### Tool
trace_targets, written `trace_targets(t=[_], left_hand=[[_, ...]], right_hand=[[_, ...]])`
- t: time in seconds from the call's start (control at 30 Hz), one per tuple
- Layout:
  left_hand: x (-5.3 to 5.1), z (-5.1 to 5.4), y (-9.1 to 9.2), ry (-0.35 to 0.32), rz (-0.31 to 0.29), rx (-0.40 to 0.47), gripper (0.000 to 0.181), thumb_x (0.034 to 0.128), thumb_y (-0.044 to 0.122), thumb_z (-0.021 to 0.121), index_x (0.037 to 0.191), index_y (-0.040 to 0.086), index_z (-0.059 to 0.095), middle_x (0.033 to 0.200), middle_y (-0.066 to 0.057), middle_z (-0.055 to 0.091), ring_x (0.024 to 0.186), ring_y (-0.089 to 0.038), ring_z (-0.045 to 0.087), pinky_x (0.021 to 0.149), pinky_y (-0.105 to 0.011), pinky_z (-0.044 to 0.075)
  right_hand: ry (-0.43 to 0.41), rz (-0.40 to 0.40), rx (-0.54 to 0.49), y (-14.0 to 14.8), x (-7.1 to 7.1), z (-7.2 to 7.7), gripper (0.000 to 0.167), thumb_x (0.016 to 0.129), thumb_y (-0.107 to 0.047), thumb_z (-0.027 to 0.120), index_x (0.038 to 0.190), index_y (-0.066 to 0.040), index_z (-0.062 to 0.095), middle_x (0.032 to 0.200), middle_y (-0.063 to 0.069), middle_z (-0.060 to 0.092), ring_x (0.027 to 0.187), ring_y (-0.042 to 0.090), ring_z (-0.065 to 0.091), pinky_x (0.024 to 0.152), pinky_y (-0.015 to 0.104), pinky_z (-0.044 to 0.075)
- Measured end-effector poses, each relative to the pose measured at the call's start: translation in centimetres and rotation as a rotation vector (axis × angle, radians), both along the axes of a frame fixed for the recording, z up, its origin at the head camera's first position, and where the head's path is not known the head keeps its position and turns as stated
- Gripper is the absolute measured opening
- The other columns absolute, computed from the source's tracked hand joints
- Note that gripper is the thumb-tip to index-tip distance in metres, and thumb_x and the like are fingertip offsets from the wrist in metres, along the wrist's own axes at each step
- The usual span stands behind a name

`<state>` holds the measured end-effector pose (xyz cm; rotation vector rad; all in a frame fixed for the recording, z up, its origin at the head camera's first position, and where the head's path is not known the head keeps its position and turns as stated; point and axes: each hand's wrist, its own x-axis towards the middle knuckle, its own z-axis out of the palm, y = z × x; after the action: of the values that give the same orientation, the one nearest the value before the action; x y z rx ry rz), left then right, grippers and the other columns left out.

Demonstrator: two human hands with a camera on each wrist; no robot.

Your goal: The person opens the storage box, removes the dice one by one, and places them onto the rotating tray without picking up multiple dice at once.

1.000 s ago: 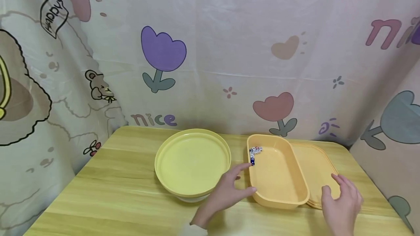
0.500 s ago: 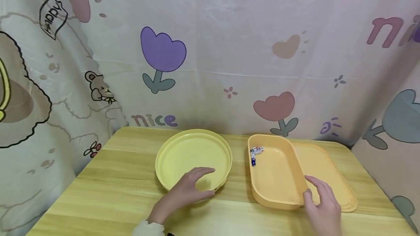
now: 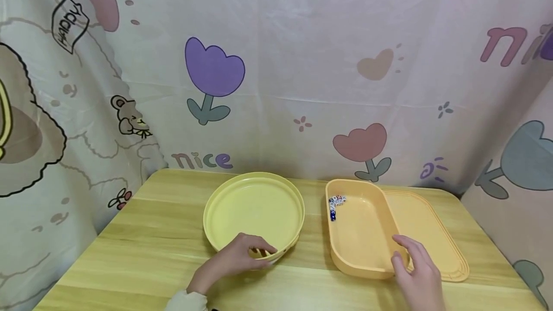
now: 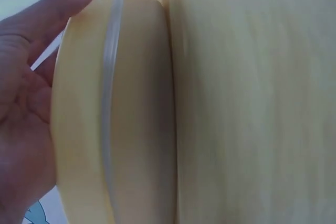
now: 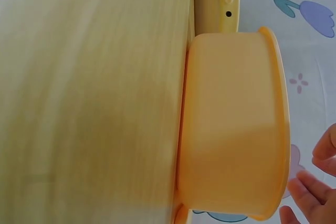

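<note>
My left hand (image 3: 242, 256) pinches the front rim of a round yellow lid (image 3: 259, 210), fingers over the edge and thumb outside. In the left wrist view, the thumb (image 4: 79, 1) lies against the lid's side wall (image 4: 79, 103). Beneath the lid are a whitish band (image 4: 107, 77) and the round container's lower body (image 4: 139, 108). My right hand (image 3: 419, 268), fingers loosely bent and apart, is at the right front rim of an orange rectangular box (image 3: 363, 234). It holds nothing; whether a fingertip touches the rim is unclear.
Several small speckled white and dark blue pieces (image 3: 333, 205) line the box's back left corner. A flat orange lid (image 3: 427, 239) lies right of the box, partly under it. A printed curtain (image 3: 276, 85) hangs behind the wooden table (image 3: 142, 239).
My left hand has moved left from the orange box's rim to the round lid's front rim. My right hand has moved left from above the flat lid to the box's right rim.
</note>
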<state>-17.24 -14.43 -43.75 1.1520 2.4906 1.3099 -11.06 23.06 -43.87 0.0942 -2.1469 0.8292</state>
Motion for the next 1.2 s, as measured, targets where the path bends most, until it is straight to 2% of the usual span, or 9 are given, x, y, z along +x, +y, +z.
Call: trace_targets(t=[0.17,0.4,0.53,0.63,0.67,0.8,0.93,1.07,1.2], left_hand=[[-0.2,-0.1,-0.2,-0.063,-0.036,0.045,0.020,0.0868,0.010,0.072,0.105,0.004,0.074,0.094,0.003,0.071,0.078,-0.001,0.059,0.068,-0.024,0.054],[0.0,0.1,-0.1,-0.136,0.020,0.010,0.018,0.0846,0.010,0.073,0.102,0.008,0.075,0.088,0.011,0.067,0.076,-0.002,0.057,0.066,-0.023,0.052],[0.1,0.3,-0.1,-0.178,0.043,-0.003,0.017,0.0842,0.011,0.073,0.101,0.011,0.075,0.085,0.010,0.065,0.075,-0.004,0.057,0.065,-0.023,0.051],[0.2,0.4,-0.3,-0.188,0.043,-0.010,0.016,0.0843,0.011,0.073,0.101,0.012,0.075,0.085,0.010,0.065,0.075,-0.004,0.056,0.065,-0.023,0.051],[0.1,0.4,-0.3,-0.187,0.040,-0.012,0.017,0.0842,0.011,0.073,0.101,0.011,0.075,0.085,0.010,0.065,0.075,-0.004,0.056,0.066,-0.023,0.051],[0.0,0.3,-0.3,-0.174,0.031,-0.017,0.019,0.0830,0.008,0.073,0.101,0.011,0.075,0.086,0.010,0.065,0.077,-0.003,0.056,0.068,-0.023,0.051],[-0.2,0.3,-0.3,-0.173,0.031,-0.032,0.021,0.0823,0.004,0.072,0.102,0.010,0.075,0.086,0.011,0.065,0.077,-0.003,0.056,0.069,-0.023,0.051],[-0.3,0.3,-0.3,-0.180,0.025,-0.032,0.022,0.0819,0.002,0.070,0.102,0.010,0.074,0.086,0.008,0.065,0.077,-0.004,0.056,0.069,-0.024,0.051],[-0.2,0.4,-0.2,-0.204,0.019,-0.016,0.022,0.0813,0.000,0.070,0.100,0.010,0.074,0.083,0.003,0.065,0.076,-0.005,0.056,0.068,-0.024,0.051]], right_hand=[[-0.020,0.007,0.029,-0.2,0.0,0.0,0.036,0.071,0.011,0.067,0.105,-0.001,0.069,0.106,0.012,0.065,0.095,-0.017,0.040,0.077,0.004,0.035],[-0.053,0.065,0.059,-0.2,0.1,-0.1,0.035,0.072,0.011,0.068,0.105,-0.002,0.068,0.106,0.011,0.065,0.104,-0.021,0.037,0.075,0.004,0.038],[-0.101,0.146,0.097,-0.1,-0.1,0.4,0.036,0.073,0.011,0.070,0.105,-0.005,0.069,0.104,0.006,0.066,0.097,-0.008,0.050,0.080,0.004,0.037],[-0.138,0.232,0.140,-0.2,-0.6,1.7,0.034,0.073,0.011,0.072,0.103,-0.005,0.070,0.102,0.003,0.068,0.088,0.006,0.060,0.077,0.009,0.043],[-0.160,0.260,0.151,-0.2,-0.9,2.3,0.032,0.074,0.010,0.072,0.103,-0.005,0.070,0.101,0.003,0.068,0.086,0.007,0.061,0.076,0.012,0.046],[-0.281,0.365,0.169,-0.2,-2.5,5.4,0.025,0.081,0.005,0.071,0.103,-0.004,0.069,0.099,0.004,0.070,0.084,0.008,0.062,0.072,0.026,0.053],[-0.387,0.452,0.156,0.0,-5.3,7.8,0.018,0.085,0.002,0.068,0.103,-0.001,0.068,0.099,0.006,0.070,0.085,0.014,0.065,0.072,0.029,0.055],[-0.464,0.490,0.184,0.1,-8.5,9.1,0.017,0.089,-0.001,0.065,0.105,0.003,0.067,0.099,0.010,0.069,0.088,0.022,0.065,0.074,0.032,0.055],[-0.510,0.511,0.239,-0.1,-11.4,9.4,0.019,0.092,-0.004,0.061,0.109,0.006,0.066,0.100,0.013,0.069,0.093,0.029,0.064,0.077,0.040,0.055]])
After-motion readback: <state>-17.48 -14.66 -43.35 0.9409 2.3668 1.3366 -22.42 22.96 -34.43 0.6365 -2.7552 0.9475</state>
